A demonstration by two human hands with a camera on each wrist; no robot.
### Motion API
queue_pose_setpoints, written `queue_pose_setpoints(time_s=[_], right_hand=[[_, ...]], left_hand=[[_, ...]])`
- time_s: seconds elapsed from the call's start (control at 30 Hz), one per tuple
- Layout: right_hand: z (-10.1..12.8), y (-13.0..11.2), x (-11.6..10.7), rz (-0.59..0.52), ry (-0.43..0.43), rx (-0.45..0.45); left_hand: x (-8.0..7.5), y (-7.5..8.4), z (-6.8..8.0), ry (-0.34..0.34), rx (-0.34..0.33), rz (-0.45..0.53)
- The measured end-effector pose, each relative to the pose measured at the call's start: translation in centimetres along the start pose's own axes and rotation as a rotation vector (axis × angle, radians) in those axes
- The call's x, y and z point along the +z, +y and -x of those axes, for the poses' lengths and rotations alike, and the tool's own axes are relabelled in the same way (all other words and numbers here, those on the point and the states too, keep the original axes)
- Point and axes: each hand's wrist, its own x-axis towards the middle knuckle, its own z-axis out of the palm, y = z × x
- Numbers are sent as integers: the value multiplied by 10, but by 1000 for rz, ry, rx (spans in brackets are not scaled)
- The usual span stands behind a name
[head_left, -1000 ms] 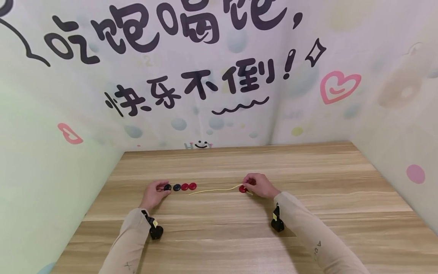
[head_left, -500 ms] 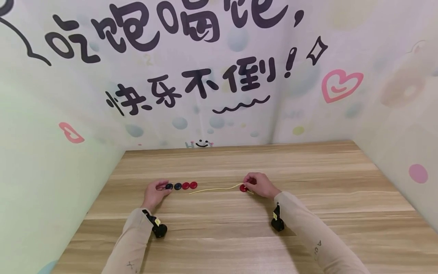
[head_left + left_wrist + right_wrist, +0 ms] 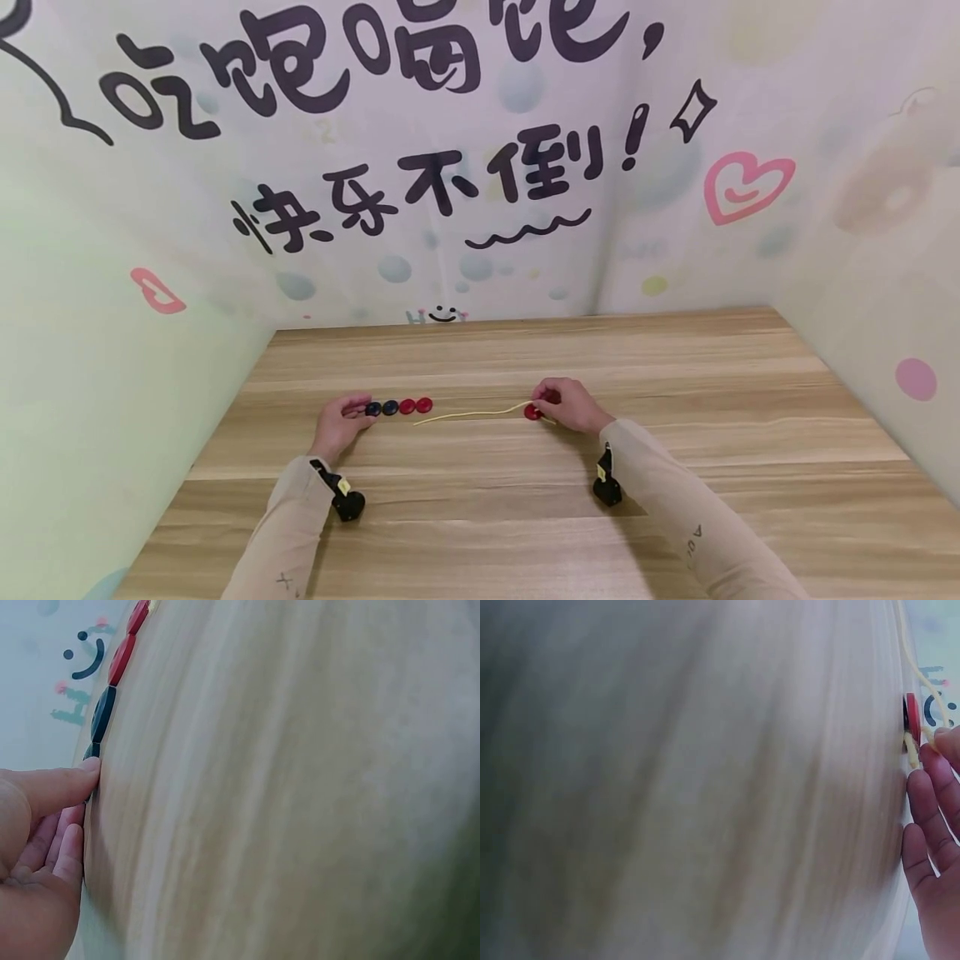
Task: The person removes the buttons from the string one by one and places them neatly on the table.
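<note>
On the wooden table [image 3: 525, 500] we have both hands down near its middle, well apart from each other. Our right hand [image 3: 567, 404] has its fingers curled over a red button [image 3: 532, 412], and a pale yellow cord [image 3: 468, 414] runs from that button leftward across the wood; we judge the cord passes through the button, though the hole itself is too small to see. Our left hand [image 3: 339, 421] lies with loosely curled fingers, thumb tip touching the dark button [image 3: 372, 409] at the near end of a row of four buttons [image 3: 398, 407], two dark and two red, and it holds nothing. The risk, as we judge it, is that the cord's loose end could slip back out of the red button if the pinch loosens, or that a nudge from the left thumb scatters the row.
</note>
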Motion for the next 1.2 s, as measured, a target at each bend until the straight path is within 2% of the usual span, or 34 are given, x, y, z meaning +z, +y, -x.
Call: queue_pose_setpoints(time_s=[0.17,0.37,0.53,0.63,0.73,1.0,1.2], right_hand=[[0,1,1,-5,2,-6],[-1,1,0,-20,-6,-7],[-2,0,-2,-35,-3,0],[-2,-1,-3,-43,-6,6],[-2,-2,-3,-46,-12,11],[-4,-5,-2,-39,-20,-19],[-4,-7,-1,-46,-19,-38]], left_hand=[[0,-1,-1,-3,8,9],[-5,-4,-3,-37,-23,42],[-1,4,-6,1,9,16],[9,14,-7,44,75,26],[22,25,-6,55,125,61],[61,55,-2,-28,183,113],[96,66,3,-59,264,164]])
